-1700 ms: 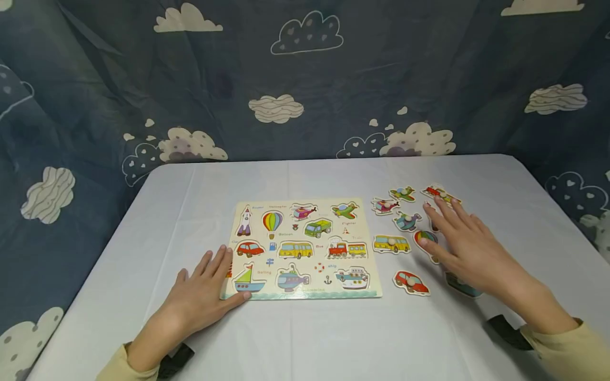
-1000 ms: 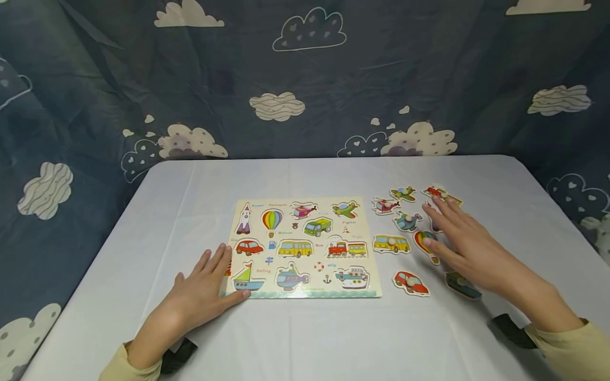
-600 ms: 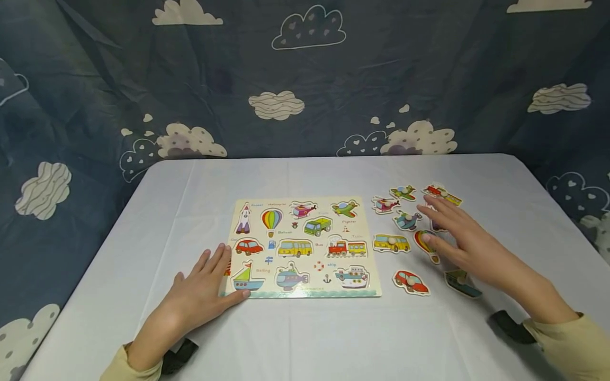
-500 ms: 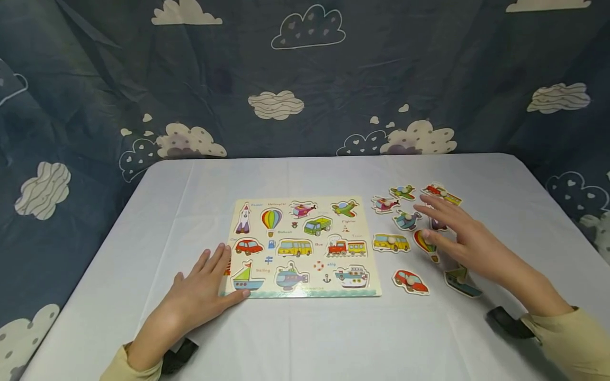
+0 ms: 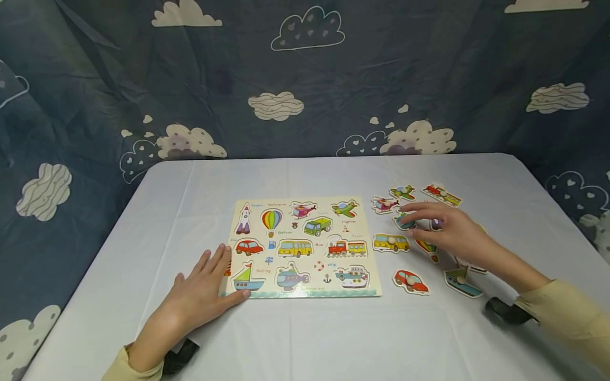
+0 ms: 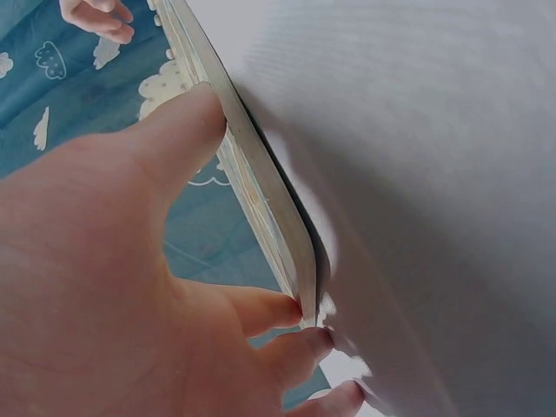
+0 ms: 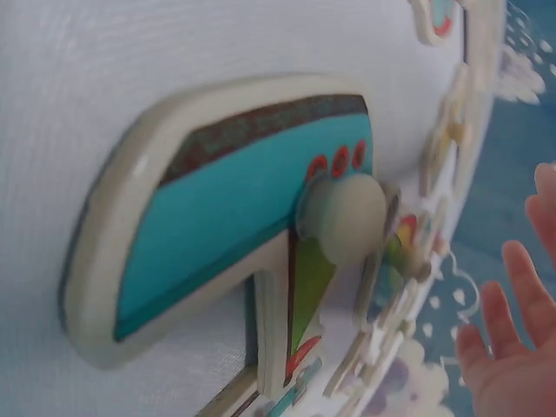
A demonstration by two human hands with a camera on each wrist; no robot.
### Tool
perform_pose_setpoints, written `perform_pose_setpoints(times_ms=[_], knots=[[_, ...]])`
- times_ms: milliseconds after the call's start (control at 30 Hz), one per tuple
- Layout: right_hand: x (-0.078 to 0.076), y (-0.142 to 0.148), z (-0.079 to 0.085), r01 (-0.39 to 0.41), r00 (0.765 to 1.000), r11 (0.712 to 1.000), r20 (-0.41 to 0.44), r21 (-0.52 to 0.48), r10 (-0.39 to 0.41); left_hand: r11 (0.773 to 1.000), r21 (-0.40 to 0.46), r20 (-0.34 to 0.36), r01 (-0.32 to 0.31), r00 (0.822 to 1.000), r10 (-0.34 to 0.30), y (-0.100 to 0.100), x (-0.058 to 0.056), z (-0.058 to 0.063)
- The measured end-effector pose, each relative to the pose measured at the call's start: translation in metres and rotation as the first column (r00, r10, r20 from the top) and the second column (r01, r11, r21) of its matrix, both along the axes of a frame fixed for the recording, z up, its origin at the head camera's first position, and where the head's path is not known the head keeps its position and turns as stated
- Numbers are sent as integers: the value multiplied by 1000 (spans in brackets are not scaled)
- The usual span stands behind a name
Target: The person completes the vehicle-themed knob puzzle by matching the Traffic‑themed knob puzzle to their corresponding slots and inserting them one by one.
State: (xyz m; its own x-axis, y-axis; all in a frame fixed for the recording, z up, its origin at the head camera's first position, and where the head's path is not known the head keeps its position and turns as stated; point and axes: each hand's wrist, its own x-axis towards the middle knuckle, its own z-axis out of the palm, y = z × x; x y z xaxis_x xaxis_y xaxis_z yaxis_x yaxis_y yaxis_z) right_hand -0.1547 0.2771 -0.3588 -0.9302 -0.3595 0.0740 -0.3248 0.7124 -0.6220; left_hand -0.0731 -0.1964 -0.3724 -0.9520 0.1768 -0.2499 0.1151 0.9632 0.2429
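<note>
My left hand (image 5: 197, 296) lies at the near left corner of a vehicle puzzle board (image 5: 310, 292), thumb on its front edge and fingers along its left side. The left wrist view shows the thumb and fingertips right at the rim of the board (image 6: 269, 200). My right hand (image 5: 452, 230) hovers over the loose pieces, palm down. Its fingertips and thumb stand apart around the submarine piece (image 5: 405, 221), partly covering it. The balloon piece (image 5: 431, 251) is partly hidden below the hand. In the right wrist view a knobbed sailboat piece (image 7: 226, 217) fills the foreground, apart from the fingers (image 7: 499, 321).
Around the right hand lie more knobbed pieces: helicopter (image 5: 383, 205), green plane (image 5: 402, 192), train (image 5: 440, 194), bus (image 5: 391, 243), red car (image 5: 411, 282) and sailboat (image 5: 462, 283). A white cloth (image 5: 305, 338) covers the table. A dark cloud-patterned curtain (image 5: 305, 74) hangs behind.
My right hand has moved left from above the train and balloon pieces to the submarine piece, thumb and fingers drawing closer. The left hand and the board stay put.
</note>
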Motion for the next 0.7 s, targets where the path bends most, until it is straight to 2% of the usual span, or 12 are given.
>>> perform_pose_setpoints(times_ms=[100, 333, 700], knots=[[-1, -6, 0, -15, 1000, 1000, 20, 16, 15, 1000, -2, -2, 2, 1000, -2, 0, 0, 0], [-9, -10, -4, -59, 990, 998, 126, 9, 57, 1000, 2, -5, 1, 1000, -1, 0, 0, -1], [-20, -9, -17, -122, 991, 988, 59, 98, 117, 1000, 3, -2, -6, 1000, 6, -1, 0, -2]])
